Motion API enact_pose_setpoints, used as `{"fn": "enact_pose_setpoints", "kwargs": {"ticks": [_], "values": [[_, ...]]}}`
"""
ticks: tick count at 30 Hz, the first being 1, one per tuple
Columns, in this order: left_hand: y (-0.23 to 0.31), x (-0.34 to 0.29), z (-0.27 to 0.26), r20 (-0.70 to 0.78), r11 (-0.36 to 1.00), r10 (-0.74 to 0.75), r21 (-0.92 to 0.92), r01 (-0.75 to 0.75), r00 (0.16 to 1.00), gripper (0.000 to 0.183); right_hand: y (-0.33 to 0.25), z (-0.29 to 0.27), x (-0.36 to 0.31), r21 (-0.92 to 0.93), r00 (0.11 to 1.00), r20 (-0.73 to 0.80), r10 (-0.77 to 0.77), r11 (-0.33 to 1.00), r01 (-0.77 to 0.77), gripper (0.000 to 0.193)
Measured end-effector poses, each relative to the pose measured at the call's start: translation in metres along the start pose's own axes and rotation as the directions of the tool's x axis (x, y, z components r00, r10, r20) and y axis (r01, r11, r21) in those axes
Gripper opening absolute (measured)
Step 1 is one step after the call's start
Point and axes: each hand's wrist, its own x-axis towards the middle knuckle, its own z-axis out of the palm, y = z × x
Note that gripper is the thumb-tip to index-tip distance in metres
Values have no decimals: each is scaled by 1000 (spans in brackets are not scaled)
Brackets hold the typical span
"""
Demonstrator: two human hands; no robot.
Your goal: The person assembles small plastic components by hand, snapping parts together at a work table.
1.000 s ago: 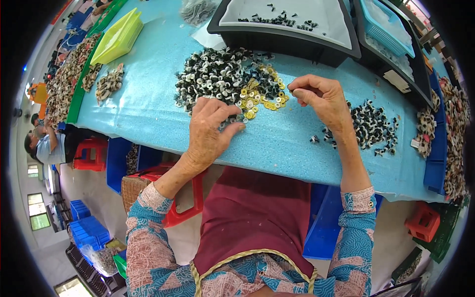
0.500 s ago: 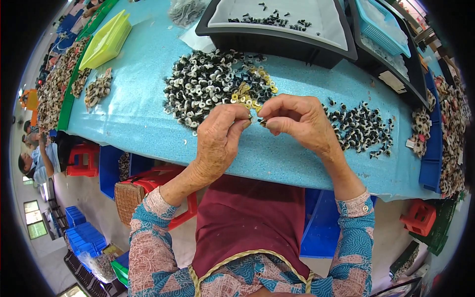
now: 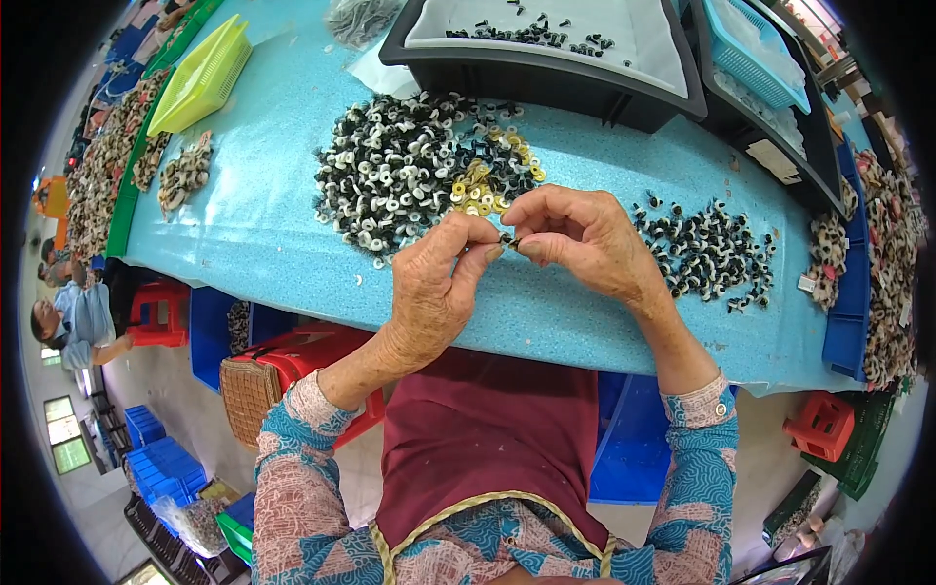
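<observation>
Between both hands, left grip (image 3: 444, 283) and right grip (image 3: 585, 239) pinch one small dark part (image 3: 509, 240).

A tiny dark part (image 3: 508, 240) is pinched between the fingertips of both hands, held just above the table's near edge. Behind it, mid-table, lies a big heap of black-and-white rings (image 3: 400, 171), with a small cluster of yellow rings (image 3: 480, 190) at its right side.

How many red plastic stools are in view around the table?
2: one red stool under the table's left end, one red stool at lower right beside the table. Others may be hidden under the table.
</observation>
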Motion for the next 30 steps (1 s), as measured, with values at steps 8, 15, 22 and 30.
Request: {"fn": "enact_pose_setpoints", "kwargs": {"ticks": [8, 15, 22, 30], "values": [[-2, -5, 3, 73, 912, -239, -325, 250, 968, 13, 6, 3, 4, -302, 963, 38, -265, 916, 264, 23], [6, -22, -5, 22, 726, -383, -611, 316, 923, 25, -2, -9, 0, -257, 957, -72, -282, 932, 255, 13], [-16, -53, 4, -67, 909, -210, -382, 169, 975, 27, -5, -29, -1, -95, 960, -233, -155, 986, 136, 12], [-18, -54, 10, -157, 979, -73, -200, 40, 985, 24, -9, -23, 0, -281, 921, -381, -76, 959, -37, 13]]}}
